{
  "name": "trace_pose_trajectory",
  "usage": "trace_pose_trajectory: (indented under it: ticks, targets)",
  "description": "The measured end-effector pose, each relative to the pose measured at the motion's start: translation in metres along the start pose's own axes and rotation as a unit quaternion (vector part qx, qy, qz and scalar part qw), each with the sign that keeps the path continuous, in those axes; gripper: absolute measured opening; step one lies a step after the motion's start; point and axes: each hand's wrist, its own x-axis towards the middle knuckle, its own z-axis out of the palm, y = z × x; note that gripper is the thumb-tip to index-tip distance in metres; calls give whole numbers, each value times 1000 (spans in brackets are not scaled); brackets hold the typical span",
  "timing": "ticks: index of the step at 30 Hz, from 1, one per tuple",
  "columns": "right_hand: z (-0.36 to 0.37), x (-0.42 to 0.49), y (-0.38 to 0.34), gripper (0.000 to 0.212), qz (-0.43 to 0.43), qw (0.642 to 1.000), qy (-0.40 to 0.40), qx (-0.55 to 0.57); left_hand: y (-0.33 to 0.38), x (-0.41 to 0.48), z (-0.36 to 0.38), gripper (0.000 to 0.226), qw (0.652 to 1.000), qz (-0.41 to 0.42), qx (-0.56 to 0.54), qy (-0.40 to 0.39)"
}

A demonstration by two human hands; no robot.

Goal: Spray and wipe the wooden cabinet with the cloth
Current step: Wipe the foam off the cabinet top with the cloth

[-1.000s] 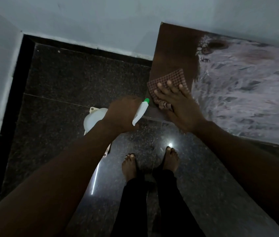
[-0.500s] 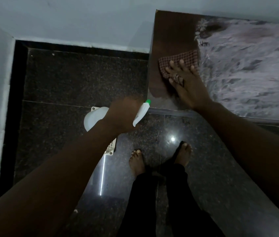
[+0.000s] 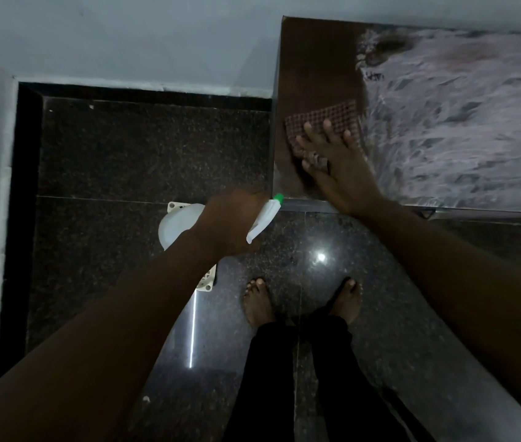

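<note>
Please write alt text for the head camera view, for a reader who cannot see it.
The right hand presses a checked cloth flat on a brown cabinet top, beside a whitish film. The left hand holds a white spray bottle over the dark floor.

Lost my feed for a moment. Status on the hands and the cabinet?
Left hand grip shut on spray bottle, off the cabinet. Right hand flat on cloth, pressing cabinet top. Nothing in the way.
</note>
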Motion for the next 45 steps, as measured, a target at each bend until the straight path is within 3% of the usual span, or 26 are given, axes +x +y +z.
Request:
trace_pose_trajectory:
  ticks: [4,8,15,23,25,30,32,38,45]
  targets:
    - [29,-45,-29,54,-97,992,-38,-70,0,-2,-6,43,1000,15,3,-2]
    - [32,-52,-27,55,-134,985,-49,-100,-2,-6,-9,48,1000,-2,2,-11]
    - [15,-30,-9,52,31,997,34,-67,1,-6,-9,54,1000,-17,7,-15]
    - [24,-58,-17,56,-101,988,-22,-112,6,9,-10,40,1000,-3,6,-6]
    - [18,-58,-5,54,-87,991,-8,-99,7,13,-14,39,1000,4,2,-1]
    - [2,-46,28,48,68,994,77,-30,16,29,-24,38,1000,0,-4,8]
    - [6,-48,27,50,66,994,77,-40,21,39,-29,36,1000,-12,-12,11]
    - [26,-82,19,56,-57,993,11,-100,39,59,-41,44,1000,-5,0,2]
    - [-1,-67,43,51,65,994,78,-43,51,76,-47,43,1000,21,8,19]
